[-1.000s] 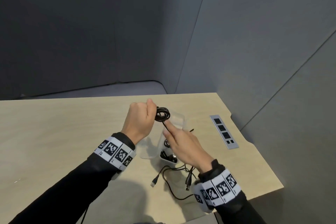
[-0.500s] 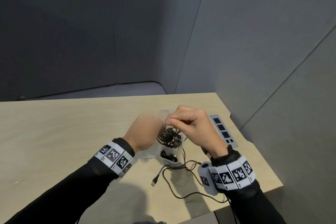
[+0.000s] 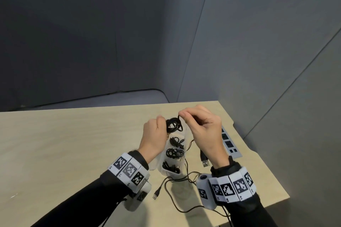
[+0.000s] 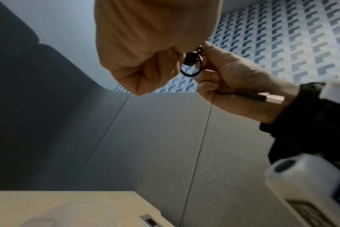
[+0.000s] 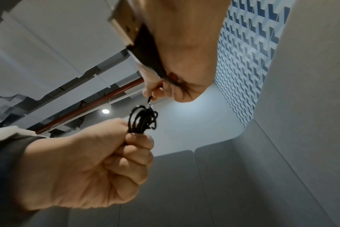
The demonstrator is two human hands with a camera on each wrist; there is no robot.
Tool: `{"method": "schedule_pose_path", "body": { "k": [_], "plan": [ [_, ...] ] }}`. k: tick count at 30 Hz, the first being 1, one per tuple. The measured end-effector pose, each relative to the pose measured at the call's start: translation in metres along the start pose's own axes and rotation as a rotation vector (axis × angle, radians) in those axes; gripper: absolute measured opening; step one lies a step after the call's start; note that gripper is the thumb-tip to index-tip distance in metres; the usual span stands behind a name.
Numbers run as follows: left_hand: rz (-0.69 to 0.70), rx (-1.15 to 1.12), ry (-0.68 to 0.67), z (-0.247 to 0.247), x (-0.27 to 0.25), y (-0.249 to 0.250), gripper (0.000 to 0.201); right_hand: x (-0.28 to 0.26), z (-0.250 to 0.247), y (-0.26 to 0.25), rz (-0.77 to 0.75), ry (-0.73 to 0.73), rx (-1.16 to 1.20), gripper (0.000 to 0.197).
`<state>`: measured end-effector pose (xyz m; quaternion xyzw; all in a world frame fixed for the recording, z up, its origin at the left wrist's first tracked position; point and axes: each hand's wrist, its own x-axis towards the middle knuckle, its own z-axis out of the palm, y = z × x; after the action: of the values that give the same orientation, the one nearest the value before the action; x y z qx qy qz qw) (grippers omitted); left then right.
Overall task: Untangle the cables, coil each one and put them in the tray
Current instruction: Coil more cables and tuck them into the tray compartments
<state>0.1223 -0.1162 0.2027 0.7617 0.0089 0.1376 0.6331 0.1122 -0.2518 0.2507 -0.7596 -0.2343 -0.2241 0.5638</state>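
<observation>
Above the clear tray, my left hand grips a small black coiled cable in its closed fist, while my right hand pinches the cable's free end between thumb and fingertips, its USB plug trailing under the palm. Three coiled cables already fill tray compartments on the wooden table, and a loose cable sprawls near the tray's close end.
</observation>
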Motion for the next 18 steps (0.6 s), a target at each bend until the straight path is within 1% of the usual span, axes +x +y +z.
{"method": "schedule_pose_path", "body": {
  "k": [2,4,6,9,11,12,13,15,16,18],
  "plan": [
    [-0.066,-0.042,0.046,-0.002,0.009,0.0,0.04,-0.006,-0.002,0.0,-0.022,-0.031,-0.06,0.009],
    [-0.102,-0.07,0.095,-0.009,0.019,0.003,0.039,-0.019,-0.002,0.003,-0.04,-0.153,-0.177,0.018],
    [-0.106,-0.062,0.143,-0.014,0.031,0.006,0.04,-0.034,0.001,0.007,-0.034,-0.275,-0.299,0.029],
    [-0.068,-0.015,0.189,-0.016,0.041,0.013,0.048,-0.051,0.005,0.014,0.001,-0.363,-0.376,0.043],
    [0.006,0.099,0.177,-0.014,0.041,0.015,0.055,-0.054,0.005,0.016,0.006,-0.444,-0.471,0.053],
    [0.061,0.189,0.16,-0.012,0.04,0.017,0.057,-0.054,0.004,0.015,0.016,-0.493,-0.536,0.053],
    [0.122,0.29,0.134,-0.01,0.036,0.017,0.058,-0.051,0.001,0.012,0.016,-0.539,-0.608,0.048],
    [0.252,0.509,0.066,-0.006,0.03,0.016,0.058,-0.042,-0.006,-0.002,-0.043,-0.591,-0.741,0.028],
    [0.305,0.606,0.016,-0.004,0.027,0.016,0.058,-0.036,-0.01,-0.012,-0.103,-0.589,-0.782,0.02],
    [0.437,0.685,-0.11,0.0,0.024,0.014,0.055,-0.022,-0.018,-0.028,-0.243,-0.538,-0.801,0.019]
  ]
}}
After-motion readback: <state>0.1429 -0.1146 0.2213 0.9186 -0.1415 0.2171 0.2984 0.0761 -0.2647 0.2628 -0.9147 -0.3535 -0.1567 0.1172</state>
